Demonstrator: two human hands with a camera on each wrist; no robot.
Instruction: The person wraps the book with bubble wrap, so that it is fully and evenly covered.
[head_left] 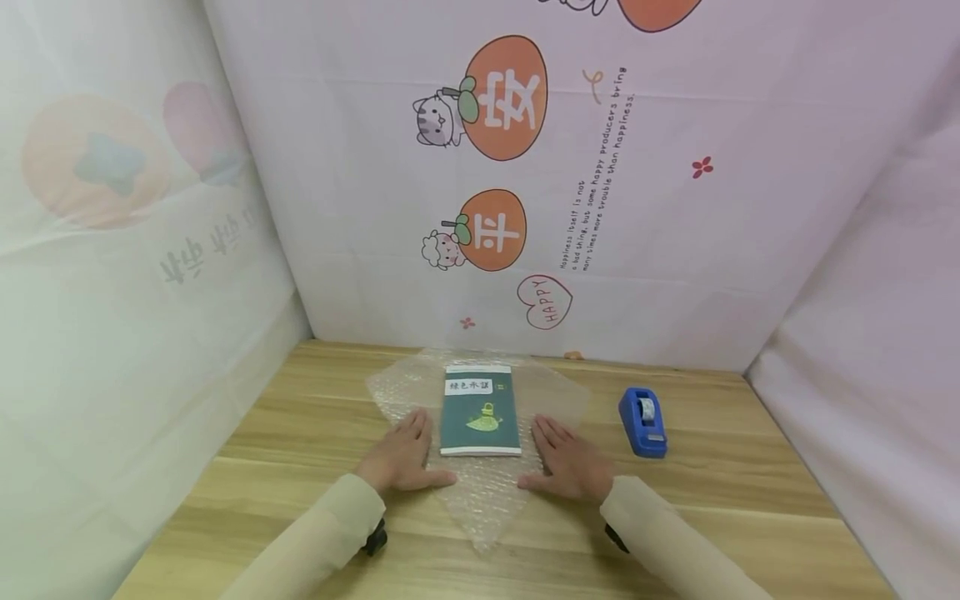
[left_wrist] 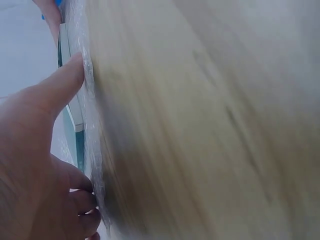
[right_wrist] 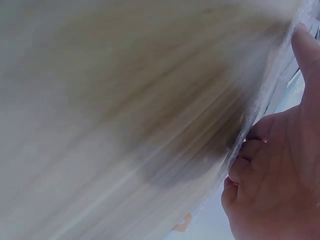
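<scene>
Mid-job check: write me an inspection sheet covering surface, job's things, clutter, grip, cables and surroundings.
Surface: light-brown wood-grain table.
Job's things: rectangular dark-green booklet with white edge bands, lying on a clear bubble-wrap sheet.
Clutter: blue oblong tape dispenser, apart from the wrap, to its right; neither hand touches it.
Grip: left hand and right hand rest on the wrap, one on each side of the booklet, holding nothing.
Cables: nothing seen.
Surroundings: white fabric walls behind and at both sides, orange fruit prints on the back and left.
</scene>
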